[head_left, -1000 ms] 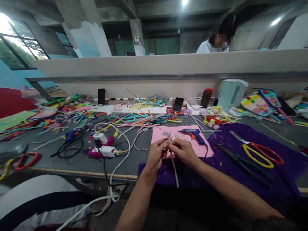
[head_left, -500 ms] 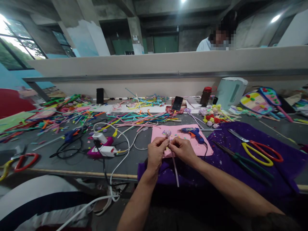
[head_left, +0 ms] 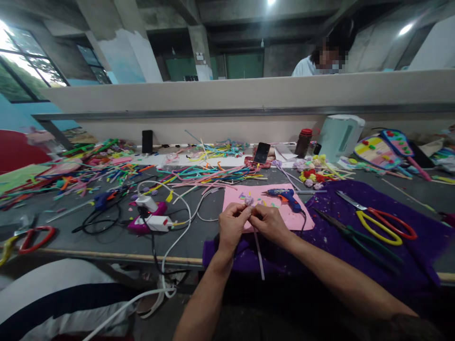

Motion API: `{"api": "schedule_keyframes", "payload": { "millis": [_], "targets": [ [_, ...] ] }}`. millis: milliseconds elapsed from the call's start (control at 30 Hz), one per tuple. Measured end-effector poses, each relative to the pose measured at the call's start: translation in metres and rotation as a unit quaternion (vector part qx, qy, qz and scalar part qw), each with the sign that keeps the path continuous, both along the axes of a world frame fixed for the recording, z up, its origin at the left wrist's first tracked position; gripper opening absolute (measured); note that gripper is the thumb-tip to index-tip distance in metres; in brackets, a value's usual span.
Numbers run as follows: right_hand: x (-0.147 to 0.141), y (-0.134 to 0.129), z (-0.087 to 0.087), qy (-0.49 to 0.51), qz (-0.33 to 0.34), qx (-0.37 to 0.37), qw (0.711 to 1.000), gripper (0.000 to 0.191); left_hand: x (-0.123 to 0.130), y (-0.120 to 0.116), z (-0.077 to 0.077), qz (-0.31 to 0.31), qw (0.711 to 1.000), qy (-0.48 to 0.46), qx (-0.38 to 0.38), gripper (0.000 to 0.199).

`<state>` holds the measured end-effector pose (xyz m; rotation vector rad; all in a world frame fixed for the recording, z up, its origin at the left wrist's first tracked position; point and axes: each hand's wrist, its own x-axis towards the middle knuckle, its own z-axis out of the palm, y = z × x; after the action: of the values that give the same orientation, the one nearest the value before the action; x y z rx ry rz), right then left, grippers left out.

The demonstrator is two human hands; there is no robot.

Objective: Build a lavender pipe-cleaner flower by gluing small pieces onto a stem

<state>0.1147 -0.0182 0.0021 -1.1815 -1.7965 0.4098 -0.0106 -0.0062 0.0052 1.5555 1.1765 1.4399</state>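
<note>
My left hand (head_left: 232, 220) and my right hand (head_left: 269, 221) meet over a pink sheet (head_left: 302, 222), fingers closed in a pinch. Between them is a pipe-cleaner flower (head_left: 249, 200), pale purple, its bloom showing just above the fingertips. Its pale stem (head_left: 259, 255) hangs below my hands toward the table edge. The exact grip of each fingertip is too small to make out. Right of my hands, a blue glue gun (head_left: 289, 199) lies on the sheet among small coloured scraps.
On the purple cloth (head_left: 419, 246) lie scissors (head_left: 382, 222) and dark-handled pliers (head_left: 362, 239). Finished flowers (head_left: 313, 175), a kettle (head_left: 341, 139) and a bottle (head_left: 304, 142) stand behind. Loose pipe cleaners (head_left: 199, 174), a power strip (head_left: 156, 222) and cables lie leftward. A person (head_left: 320, 59) is beyond the partition.
Both hands stay together at nearly the same spot, with small finger movements around the flower. The bloom sits slightly lower than before.
</note>
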Motion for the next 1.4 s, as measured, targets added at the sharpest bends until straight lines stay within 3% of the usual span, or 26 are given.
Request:
{"api": "schedule_keyframes", "payload": {
  "millis": [500, 733, 967, 1167, 1400],
  "targets": [
    [-0.003, -0.002, 0.003, 0.004, 0.008, -0.006, 1.000, 0.028, -0.001, 0.002, -0.002, -0.012, 0.996, -0.072, -0.057, 0.017],
    [0.000, -0.003, 0.006, 0.011, 0.016, -0.004, 1.000, 0.027, -0.001, 0.002, -0.004, -0.090, 0.983, -0.127, -0.098, 0.026],
    [0.004, -0.002, 0.006, 0.025, 0.013, -0.007, 1.000, 0.026, -0.001, 0.002, -0.003, -0.116, 0.977, -0.121, -0.131, 0.031],
    [0.007, -0.001, 0.007, 0.087, 0.025, -0.063, 0.994, 0.028, 0.000, 0.002, -0.004, -0.114, 0.981, -0.108, -0.114, 0.029],
    [0.008, 0.000, 0.008, 0.149, 0.059, -0.120, 0.980, 0.023, -0.001, 0.004, -0.005, -0.085, 0.964, -0.206, -0.147, 0.027]
  ]
}}
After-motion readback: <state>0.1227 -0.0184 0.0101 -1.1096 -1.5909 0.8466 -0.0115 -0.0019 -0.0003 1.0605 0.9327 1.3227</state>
